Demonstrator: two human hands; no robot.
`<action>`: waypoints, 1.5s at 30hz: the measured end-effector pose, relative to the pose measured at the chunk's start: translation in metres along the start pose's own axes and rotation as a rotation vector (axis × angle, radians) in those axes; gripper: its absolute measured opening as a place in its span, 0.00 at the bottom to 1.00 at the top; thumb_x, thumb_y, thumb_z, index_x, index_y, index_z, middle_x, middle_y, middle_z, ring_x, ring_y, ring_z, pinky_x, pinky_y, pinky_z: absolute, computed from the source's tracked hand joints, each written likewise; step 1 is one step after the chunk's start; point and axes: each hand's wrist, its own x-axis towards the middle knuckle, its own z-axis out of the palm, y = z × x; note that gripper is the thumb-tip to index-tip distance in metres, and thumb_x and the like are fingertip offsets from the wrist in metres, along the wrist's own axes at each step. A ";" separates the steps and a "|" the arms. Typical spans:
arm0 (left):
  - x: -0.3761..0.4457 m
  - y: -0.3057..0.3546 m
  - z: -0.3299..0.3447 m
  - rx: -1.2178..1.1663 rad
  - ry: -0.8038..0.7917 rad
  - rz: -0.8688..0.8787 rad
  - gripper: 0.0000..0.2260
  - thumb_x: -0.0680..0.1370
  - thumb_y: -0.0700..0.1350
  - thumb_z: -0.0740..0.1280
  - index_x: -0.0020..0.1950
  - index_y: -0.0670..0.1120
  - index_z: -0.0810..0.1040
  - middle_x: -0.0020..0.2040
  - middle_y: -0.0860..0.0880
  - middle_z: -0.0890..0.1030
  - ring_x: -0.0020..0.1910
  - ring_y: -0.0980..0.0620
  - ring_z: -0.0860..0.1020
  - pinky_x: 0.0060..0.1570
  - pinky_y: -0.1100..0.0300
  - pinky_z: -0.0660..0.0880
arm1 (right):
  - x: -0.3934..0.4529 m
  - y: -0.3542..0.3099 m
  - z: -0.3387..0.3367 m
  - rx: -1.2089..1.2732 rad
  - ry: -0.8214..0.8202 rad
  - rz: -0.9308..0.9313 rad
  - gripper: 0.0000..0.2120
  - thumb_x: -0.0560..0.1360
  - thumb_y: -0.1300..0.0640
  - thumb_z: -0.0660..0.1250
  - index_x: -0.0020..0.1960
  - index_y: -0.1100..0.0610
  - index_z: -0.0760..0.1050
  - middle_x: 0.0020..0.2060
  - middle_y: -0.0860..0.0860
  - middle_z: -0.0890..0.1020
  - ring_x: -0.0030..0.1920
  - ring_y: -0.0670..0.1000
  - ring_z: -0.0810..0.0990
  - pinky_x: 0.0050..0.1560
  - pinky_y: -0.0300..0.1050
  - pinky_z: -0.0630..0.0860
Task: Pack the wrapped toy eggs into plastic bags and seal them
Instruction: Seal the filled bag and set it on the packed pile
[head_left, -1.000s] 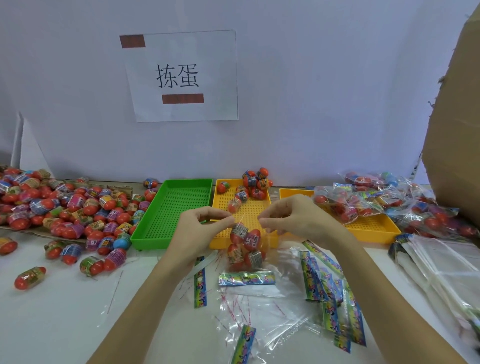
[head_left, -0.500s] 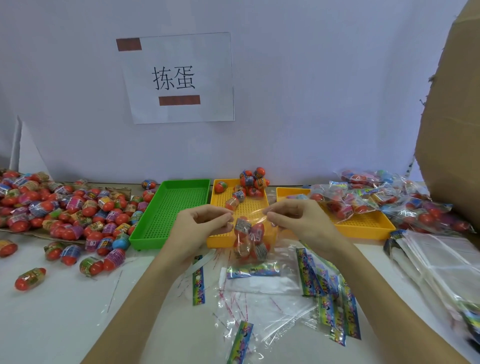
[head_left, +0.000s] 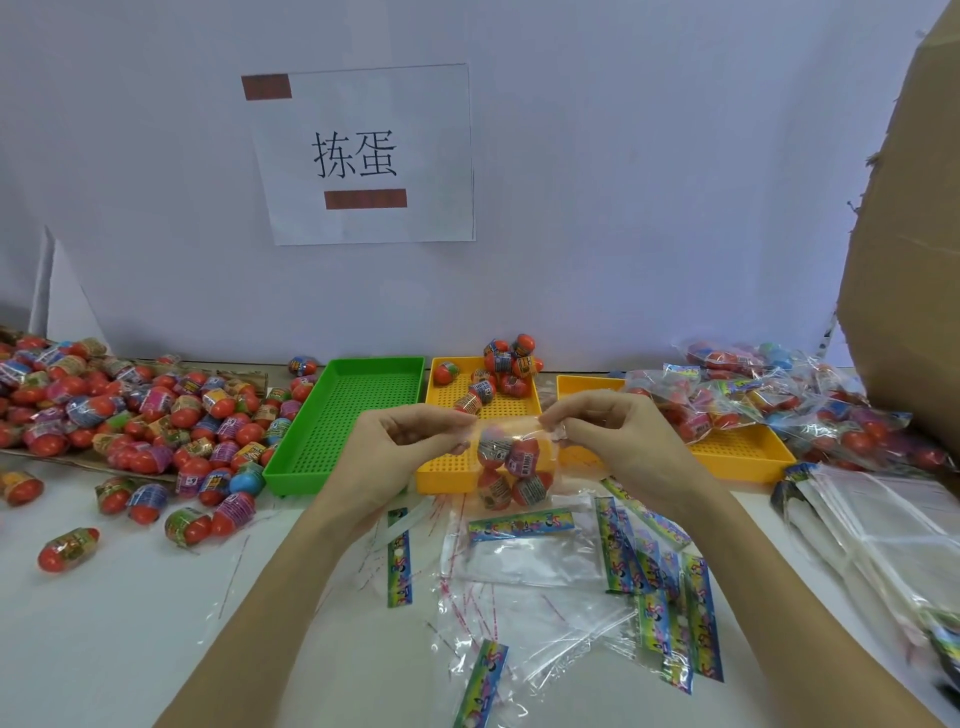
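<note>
STATE: our left hand (head_left: 402, 441) and right hand (head_left: 613, 431) each pinch the mouth of the clear plastic bag of red wrapped toy eggs (head_left: 511, 470), held above the yellow perforated tray (head_left: 447, 470) | RISK: we judge a crooked seal or slipped pinch could spill eggs.

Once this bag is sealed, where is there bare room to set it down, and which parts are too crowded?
The green tray is bare inside. White table lies open front-left, between the loose eggs and the left hand. Crowded: flat bags near centre, filled bags over the right yellow tray.
</note>
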 end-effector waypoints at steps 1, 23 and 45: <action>-0.001 0.000 0.000 0.023 -0.005 0.020 0.10 0.76 0.35 0.76 0.51 0.48 0.90 0.48 0.45 0.89 0.50 0.48 0.87 0.51 0.65 0.80 | 0.000 -0.001 -0.001 -0.022 0.002 -0.004 0.14 0.79 0.65 0.68 0.47 0.49 0.88 0.49 0.48 0.88 0.51 0.49 0.86 0.50 0.35 0.80; -0.002 -0.004 0.007 0.117 0.047 0.078 0.06 0.73 0.44 0.79 0.50 0.47 0.88 0.47 0.48 0.88 0.49 0.52 0.86 0.49 0.66 0.80 | -0.004 -0.011 0.005 -0.177 0.013 -0.083 0.08 0.81 0.60 0.70 0.49 0.55 0.88 0.48 0.48 0.85 0.51 0.48 0.84 0.54 0.44 0.82; 0.003 -0.007 0.010 -0.163 0.005 0.041 0.15 0.72 0.44 0.81 0.57 0.50 0.86 0.52 0.47 0.87 0.54 0.51 0.85 0.54 0.63 0.80 | -0.002 -0.002 0.035 -0.211 -0.042 -0.029 0.11 0.75 0.41 0.73 0.51 0.47 0.86 0.39 0.48 0.86 0.38 0.45 0.82 0.39 0.41 0.77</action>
